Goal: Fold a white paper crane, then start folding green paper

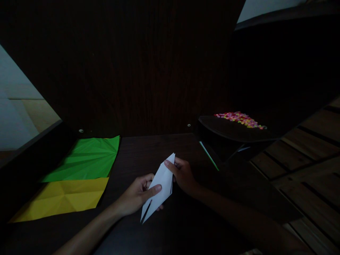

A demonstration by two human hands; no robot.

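A folded white sheet of paper (164,180), long and diamond-shaped with a slit between two points at its lower end, is held slanted above the dark table. My left hand (138,194) grips its lower left side, thumb on top and fingers underneath. Near the upper tip, my right hand (183,173) pinches the paper between its thumb on the front face and fingers behind. The back of the folded paper is hidden from me.
Creased green paper (85,159) and yellow paper (69,198) lie at the left. Small pink, red and yellow pieces (240,119) are heaped on a dark corner shelf (225,131) at the right. A thin green-and-white strip (209,156) lies below it. A dark wooden panel (132,71) rises behind the table (127,159).
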